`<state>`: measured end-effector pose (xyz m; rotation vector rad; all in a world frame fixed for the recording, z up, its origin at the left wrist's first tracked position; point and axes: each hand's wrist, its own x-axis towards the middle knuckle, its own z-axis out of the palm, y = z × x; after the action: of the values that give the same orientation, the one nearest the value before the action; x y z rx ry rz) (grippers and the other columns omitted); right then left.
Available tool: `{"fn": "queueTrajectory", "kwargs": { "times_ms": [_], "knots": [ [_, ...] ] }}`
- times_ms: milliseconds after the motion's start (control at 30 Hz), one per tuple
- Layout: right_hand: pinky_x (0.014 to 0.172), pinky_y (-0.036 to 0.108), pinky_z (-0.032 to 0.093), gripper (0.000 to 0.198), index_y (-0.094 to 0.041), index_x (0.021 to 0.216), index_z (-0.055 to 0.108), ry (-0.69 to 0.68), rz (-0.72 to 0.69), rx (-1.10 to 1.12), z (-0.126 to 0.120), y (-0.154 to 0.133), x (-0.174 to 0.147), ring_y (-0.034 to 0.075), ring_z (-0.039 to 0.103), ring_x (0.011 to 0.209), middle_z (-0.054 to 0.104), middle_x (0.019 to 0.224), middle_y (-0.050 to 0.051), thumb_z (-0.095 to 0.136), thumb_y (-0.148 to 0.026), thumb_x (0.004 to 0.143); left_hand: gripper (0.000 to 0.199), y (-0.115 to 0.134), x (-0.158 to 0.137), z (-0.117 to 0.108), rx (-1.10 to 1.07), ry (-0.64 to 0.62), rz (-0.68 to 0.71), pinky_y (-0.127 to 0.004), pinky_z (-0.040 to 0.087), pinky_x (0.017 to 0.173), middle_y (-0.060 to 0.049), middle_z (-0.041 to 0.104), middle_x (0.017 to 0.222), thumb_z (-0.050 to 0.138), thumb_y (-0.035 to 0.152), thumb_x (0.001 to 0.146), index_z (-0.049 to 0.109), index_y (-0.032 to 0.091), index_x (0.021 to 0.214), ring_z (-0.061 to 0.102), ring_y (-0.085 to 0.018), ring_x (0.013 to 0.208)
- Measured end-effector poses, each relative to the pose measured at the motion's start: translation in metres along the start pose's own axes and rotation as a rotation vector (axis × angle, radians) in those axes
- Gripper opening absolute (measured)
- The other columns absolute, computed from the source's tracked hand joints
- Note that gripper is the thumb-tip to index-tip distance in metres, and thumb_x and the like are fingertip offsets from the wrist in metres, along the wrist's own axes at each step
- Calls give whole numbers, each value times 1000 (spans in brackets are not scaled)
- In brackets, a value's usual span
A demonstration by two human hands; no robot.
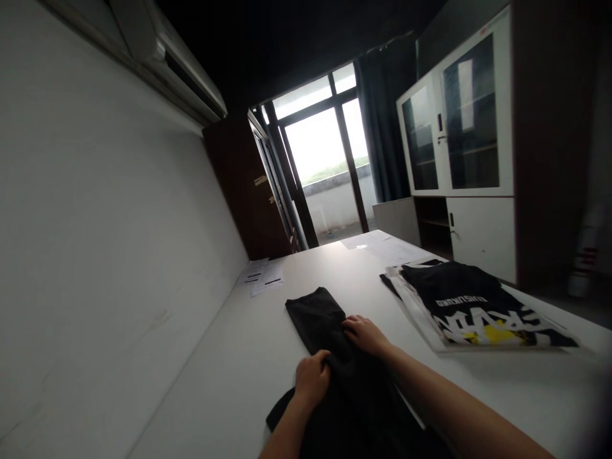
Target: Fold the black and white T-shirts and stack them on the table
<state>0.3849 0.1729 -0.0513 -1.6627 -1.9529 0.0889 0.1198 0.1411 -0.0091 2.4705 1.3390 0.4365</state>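
A black garment (342,347) lies partly folded on the white table, its narrow far end pointing toward the window. My left hand (313,377) is closed on its left side, fingers curled into the cloth. Farther up, my right hand (366,335) grips the garment's right edge with bent fingers. A flap of the same dark cloth sticks out to the left below my left hand. My forearms and the lower frame edge hide the near part of the garment, so its exact kind cannot be told.
On the table's right side lies a stack of folded shirts (459,293), the top one black with white lettering and a yellow print. Paper sheets (261,275) rest at the far left and more at the far end. A wall (119,223) borders the table's left side; a cabinet (478,236) stands right.
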Motion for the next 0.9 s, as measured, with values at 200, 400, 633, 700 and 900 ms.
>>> {"fn": "queueTrajectory", "kwargs": {
  "times_ms": [200,400,633,700,900],
  "knots": [
    [107,39,40,33,-26,120,74,-16,21,12,-3,-6,-1,27,59,122,69,126,9,56,-33,93,41,4,-4,-4,8,3,-4,-29,47,92,0,77,117,47,28,95,68,33,130,70,-22,106],
    [108,39,41,33,-26,121,73,-25,35,0,-10,-15,-3,26,59,122,69,127,8,57,-32,94,42,7,-4,-8,30,-22,-35,-30,47,96,-2,78,115,47,27,96,67,32,133,70,-23,108],
    [108,40,41,33,-27,123,73,-39,51,-11,-11,-15,-2,27,59,123,69,129,8,58,-32,94,42,9,-5,-10,14,-33,-42,-31,46,98,-2,78,115,47,28,97,67,33,134,69,-23,109],
    [108,40,41,33,-27,123,73,-34,46,-11,-10,-14,-2,27,59,123,69,129,8,58,-32,94,41,8,-4,-8,25,-25,-40,-30,47,97,-2,78,115,47,28,97,67,33,133,70,-23,109],
    [108,38,41,32,-26,122,73,-20,26,-16,-7,-13,-3,25,59,123,69,128,7,58,-32,95,40,1,-3,-4,30,-1,3,-31,48,94,-2,78,114,48,28,96,68,33,131,71,-24,106]
  ]
}}
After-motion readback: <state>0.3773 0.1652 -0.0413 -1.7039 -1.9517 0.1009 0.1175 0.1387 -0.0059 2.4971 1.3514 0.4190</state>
